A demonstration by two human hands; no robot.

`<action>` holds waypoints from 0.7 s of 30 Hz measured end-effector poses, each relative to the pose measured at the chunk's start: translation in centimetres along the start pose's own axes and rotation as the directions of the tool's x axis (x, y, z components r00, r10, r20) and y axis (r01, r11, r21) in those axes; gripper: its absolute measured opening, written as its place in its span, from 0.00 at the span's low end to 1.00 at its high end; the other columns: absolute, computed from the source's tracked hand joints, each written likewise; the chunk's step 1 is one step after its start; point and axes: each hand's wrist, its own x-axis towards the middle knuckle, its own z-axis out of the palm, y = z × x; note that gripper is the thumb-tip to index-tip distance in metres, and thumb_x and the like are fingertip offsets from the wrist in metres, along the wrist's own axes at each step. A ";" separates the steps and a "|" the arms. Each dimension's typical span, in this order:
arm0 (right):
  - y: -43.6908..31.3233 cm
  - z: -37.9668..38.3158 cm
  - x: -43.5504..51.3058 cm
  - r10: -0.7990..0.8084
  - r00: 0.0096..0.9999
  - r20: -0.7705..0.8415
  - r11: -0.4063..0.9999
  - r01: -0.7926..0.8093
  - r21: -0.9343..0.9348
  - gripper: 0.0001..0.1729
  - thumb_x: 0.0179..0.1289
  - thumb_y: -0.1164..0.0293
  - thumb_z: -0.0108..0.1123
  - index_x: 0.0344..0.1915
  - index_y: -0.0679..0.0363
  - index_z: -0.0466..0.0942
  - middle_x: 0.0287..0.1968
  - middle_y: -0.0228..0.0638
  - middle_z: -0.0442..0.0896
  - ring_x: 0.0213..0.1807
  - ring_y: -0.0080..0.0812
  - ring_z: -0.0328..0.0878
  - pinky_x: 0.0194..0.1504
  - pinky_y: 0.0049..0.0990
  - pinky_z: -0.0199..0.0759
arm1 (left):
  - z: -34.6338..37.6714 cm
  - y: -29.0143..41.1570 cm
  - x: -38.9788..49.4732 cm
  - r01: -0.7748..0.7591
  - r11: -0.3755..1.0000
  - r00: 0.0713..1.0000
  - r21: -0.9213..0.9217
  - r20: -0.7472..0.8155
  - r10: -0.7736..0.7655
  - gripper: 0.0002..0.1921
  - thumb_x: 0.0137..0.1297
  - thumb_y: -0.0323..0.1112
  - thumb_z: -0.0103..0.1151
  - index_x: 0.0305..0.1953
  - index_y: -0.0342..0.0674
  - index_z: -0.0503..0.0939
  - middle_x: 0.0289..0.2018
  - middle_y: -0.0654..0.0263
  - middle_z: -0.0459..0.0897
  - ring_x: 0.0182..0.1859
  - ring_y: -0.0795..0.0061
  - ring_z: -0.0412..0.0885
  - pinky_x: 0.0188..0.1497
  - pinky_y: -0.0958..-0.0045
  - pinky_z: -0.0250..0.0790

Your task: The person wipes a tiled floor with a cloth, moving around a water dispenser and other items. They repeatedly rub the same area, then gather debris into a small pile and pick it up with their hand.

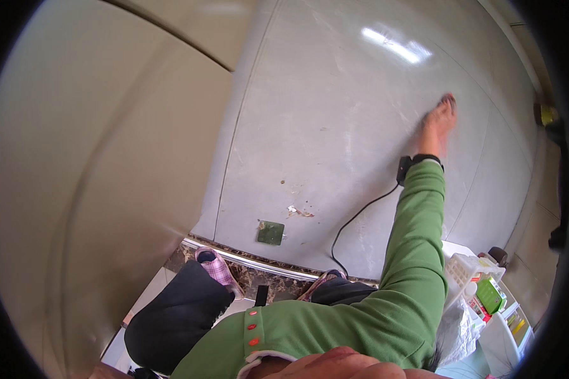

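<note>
My right arm, in a green sleeve, stretches out over grey floor tiles. At its end my right hand is low over the floor, blurred, with something dark at the fingertips. Whether that is a held thing or shadow, I cannot make out. A black band with a small box circles the wrist, and a black cable runs from it towards my feet. My left hand is out of view. Before me on the tiles lie small scraps and a flat dark green square.
A large beige panel stands along the left. Near my slippered feet runs a dark marble threshold with a metal strip. At lower right are a white plastic basket, a green box and a clear plastic bag.
</note>
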 end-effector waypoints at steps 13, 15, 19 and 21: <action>-31.4 3.3 -19.2 -0.636 0.305 0.709 0.745 0.003 0.667 0.10 0.62 0.78 0.64 0.43 0.56 0.86 0.55 0.36 0.83 0.61 0.45 0.78 0.62 0.39 0.74 | -0.5 -1.0 0.2 0.038 0.988 0.999 -0.151 0.006 -0.038 0.37 0.75 0.65 0.48 0.55 0.27 0.72 0.56 0.53 0.75 0.56 0.62 0.75 0.58 0.60 0.71; -31.8 -0.1 -22.3 -0.838 0.237 0.492 0.535 0.173 0.827 0.13 0.58 0.78 0.67 0.44 0.55 0.86 0.55 0.36 0.83 0.61 0.44 0.78 0.61 0.40 0.74 | -0.8 -1.1 0.7 0.045 0.976 0.999 -0.215 0.024 -0.041 0.37 0.75 0.65 0.49 0.56 0.27 0.72 0.57 0.53 0.75 0.57 0.62 0.75 0.58 0.60 0.71; -31.9 -8.3 -26.6 -0.833 0.088 0.547 0.548 -0.014 0.837 0.15 0.57 0.78 0.69 0.45 0.53 0.87 0.54 0.36 0.83 0.60 0.43 0.79 0.59 0.41 0.75 | -0.8 -1.5 1.7 0.153 0.877 0.985 -0.457 0.145 -0.096 0.38 0.74 0.64 0.50 0.58 0.26 0.71 0.59 0.52 0.74 0.58 0.62 0.74 0.60 0.60 0.70; -32.4 -11.6 -28.2 -0.776 0.045 0.630 0.625 -0.087 0.776 0.14 0.58 0.78 0.69 0.45 0.54 0.87 0.54 0.37 0.83 0.58 0.44 0.79 0.58 0.41 0.75 | -0.3 -1.6 1.8 0.125 0.877 0.990 -0.464 0.120 -0.078 0.38 0.74 0.64 0.51 0.59 0.26 0.71 0.60 0.52 0.74 0.59 0.61 0.74 0.60 0.59 0.70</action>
